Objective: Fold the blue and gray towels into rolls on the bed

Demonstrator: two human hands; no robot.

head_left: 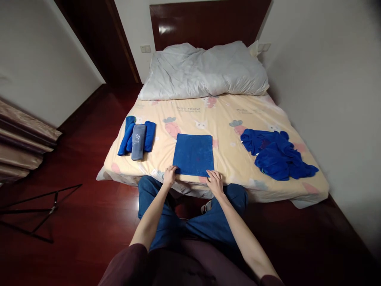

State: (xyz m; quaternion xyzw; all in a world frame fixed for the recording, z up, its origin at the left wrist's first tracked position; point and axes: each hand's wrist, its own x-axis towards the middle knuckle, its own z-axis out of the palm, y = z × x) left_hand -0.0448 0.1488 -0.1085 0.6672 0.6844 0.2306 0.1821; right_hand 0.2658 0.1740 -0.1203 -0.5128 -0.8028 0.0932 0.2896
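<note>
A blue towel lies flat in a square on the bed, close to its front edge. My left hand pinches the near left corner. At the near right corner, my right hand has its fingers closed over the cloth, the thumb partly hidden. To the left sit several rolled towels: blue ones and a grey one with white lettering lying across the middle. A crumpled heap of blue towels rests on the right side of the bed.
The bed has a yellow patterned sheet. A white quilt is bunched against the dark wooden headboard. On the floor at left stand black tripod legs, with a curtain behind. A wall runs along the right.
</note>
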